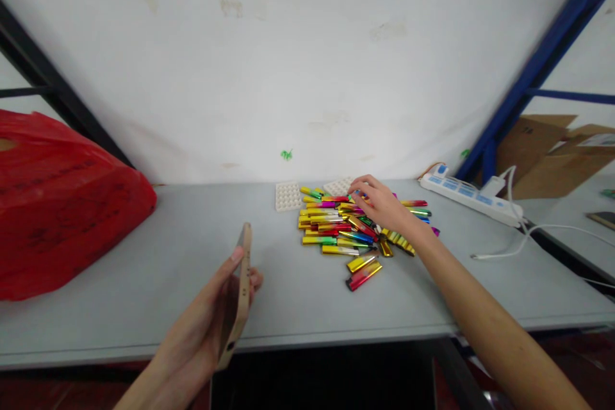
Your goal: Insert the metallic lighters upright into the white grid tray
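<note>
My left hand [206,327] grips a flat, tan-edged phone [244,282], tilted up on its side above the table's front part. Small openings show along the phone's edge. To the right lies a pile of shiny lighters [331,218] in yellow, red, green, blue and purple, many with black ends. My right hand [382,202] reaches over the back of this pile. Its fingers are bent down and closed at a lighter [353,196], which they mostly hide. In front of the pile, a red lighter [364,276] and a yellow lighter [362,262] lie side by side.
Two white, knobbly trays [288,196] lie behind the pile against the wall. A white power strip [471,195] with a cable [509,250] runs along the right. On the left sits a red plastic bag [72,205]. Cardboard boxes [552,154] stand beyond the blue frame [523,70].
</note>
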`<state>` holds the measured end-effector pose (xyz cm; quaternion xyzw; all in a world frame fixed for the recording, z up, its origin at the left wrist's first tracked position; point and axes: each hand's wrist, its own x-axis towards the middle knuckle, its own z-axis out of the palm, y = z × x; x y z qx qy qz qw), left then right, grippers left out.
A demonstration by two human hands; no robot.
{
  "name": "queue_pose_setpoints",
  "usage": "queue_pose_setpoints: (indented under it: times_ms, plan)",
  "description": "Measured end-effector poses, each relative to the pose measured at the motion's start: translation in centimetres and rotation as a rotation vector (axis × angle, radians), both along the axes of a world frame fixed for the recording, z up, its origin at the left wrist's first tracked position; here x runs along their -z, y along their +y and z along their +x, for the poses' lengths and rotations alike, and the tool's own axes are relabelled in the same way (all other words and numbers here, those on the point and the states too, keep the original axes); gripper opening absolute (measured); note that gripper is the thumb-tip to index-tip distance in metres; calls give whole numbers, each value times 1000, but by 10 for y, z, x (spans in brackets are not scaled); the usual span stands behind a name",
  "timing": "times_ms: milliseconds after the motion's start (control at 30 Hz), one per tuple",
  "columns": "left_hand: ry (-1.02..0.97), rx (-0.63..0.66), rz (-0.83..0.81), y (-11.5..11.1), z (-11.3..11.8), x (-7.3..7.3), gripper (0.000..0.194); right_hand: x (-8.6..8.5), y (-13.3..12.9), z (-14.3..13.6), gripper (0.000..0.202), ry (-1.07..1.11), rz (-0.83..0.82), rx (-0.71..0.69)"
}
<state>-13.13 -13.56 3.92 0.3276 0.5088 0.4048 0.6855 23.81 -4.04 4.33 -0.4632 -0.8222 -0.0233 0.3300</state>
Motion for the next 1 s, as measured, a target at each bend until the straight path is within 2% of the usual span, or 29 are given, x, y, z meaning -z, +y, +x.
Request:
queue_pose_setpoints:
  times_ms: [67, 133, 267, 367, 467, 700, 833, 1000]
  plan:
    - [-92, 44, -26, -18, 3, 0, 45, 0, 0, 0, 21, -6, 6, -2]
    - [-189, 117, 4, -34, 8, -5, 54, 1, 0, 0, 22, -5, 6, -2]
    - [-358, 244, 81, -52, 19, -20, 57, 2, 0, 0, 22, -5, 3, -9]
    - [-410, 318, 106, -52, 26, -20, 72, 1, -1, -1, 22, -17, 0, -13]
    - [-359, 319, 139, -49, 30, -11, 87, 0, -2, -2, 21, -30, -8, -14]
    - [-278, 313, 211, -50, 30, 7, 95, -2, -7, -6, 21, -42, -26, -28]
    - [-323, 317, 206, -50, 27, 6, 97, -2, -9, -9, 21, -44, -35, -45]
    - [-344, 318, 179, -52, 31, -7, 88, -2, -10, -10, 20, -55, -31, -54]
